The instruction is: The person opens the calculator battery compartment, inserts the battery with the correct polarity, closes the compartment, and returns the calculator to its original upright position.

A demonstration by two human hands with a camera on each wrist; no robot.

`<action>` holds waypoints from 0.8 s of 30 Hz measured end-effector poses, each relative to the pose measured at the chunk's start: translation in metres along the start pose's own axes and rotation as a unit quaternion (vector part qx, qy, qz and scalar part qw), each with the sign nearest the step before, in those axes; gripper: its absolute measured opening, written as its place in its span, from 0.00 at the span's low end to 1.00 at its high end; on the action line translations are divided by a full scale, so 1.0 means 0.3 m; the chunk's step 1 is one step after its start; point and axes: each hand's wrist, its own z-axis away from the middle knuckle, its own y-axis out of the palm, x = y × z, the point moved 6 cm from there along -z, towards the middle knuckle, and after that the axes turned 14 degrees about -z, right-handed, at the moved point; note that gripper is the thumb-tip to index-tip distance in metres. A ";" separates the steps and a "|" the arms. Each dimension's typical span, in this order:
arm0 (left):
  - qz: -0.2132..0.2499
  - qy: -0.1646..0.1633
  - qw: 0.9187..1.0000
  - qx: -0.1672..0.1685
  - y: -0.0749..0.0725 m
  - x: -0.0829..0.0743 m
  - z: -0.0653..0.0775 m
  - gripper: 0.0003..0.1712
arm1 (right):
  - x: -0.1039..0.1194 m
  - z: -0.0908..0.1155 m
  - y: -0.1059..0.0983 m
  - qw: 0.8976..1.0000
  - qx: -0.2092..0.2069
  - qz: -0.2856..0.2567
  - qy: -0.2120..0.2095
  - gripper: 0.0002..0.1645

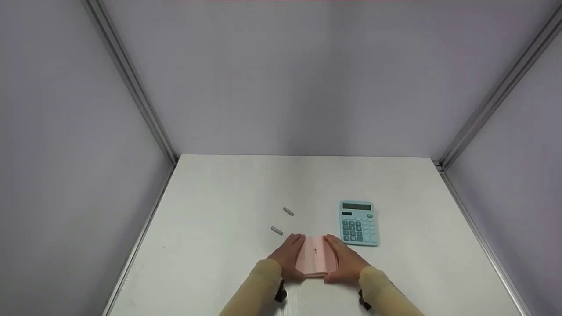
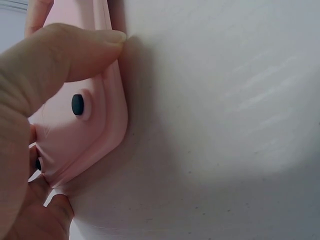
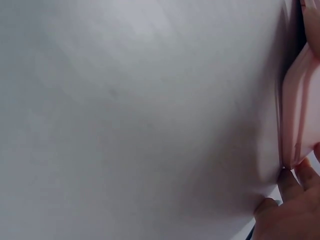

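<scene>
A pink, flat plastic device (image 1: 314, 256) lies at the front middle of the table in the head view, its upper face having a raised band across it. My left hand (image 1: 287, 259) grips its left side, thumb at the near edge and fingers at the far edge. On the opposite side my right hand (image 1: 347, 263) holds it the same way. In the left wrist view, the pink device (image 2: 107, 122) shows rounded corners and a small dark oval pad beside my thumb. Only a pink corner (image 3: 300, 110) shows in the right wrist view.
A light blue calculator (image 1: 359, 223) lies face up just beyond my right hand. Two small grey cylinders (image 1: 288, 211) lie beyond my left hand. The white table (image 1: 210, 206) is bounded by grey walls (image 1: 263, 79) at the back and both sides.
</scene>
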 end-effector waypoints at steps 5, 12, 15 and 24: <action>0.004 -0.008 1.000 -0.007 -0.007 0.001 0.005 0.70 | 0.005 -0.001 -0.001 1.000 -0.003 0.001 -0.003 0.79; 0.007 -0.008 1.000 -0.002 -0.003 -0.016 0.001 0.70 | -0.003 0.026 -0.003 1.000 -0.013 0.009 0.012 0.80; 0.006 -0.002 1.000 -0.003 -0.004 -0.024 -0.006 0.69 | -0.011 0.035 -0.005 1.000 -0.016 0.004 0.016 0.80; -0.002 0.037 0.999 -0.004 -0.015 -0.032 0.002 0.69 | -0.009 0.046 0.003 1.000 -0.024 -0.003 0.014 0.79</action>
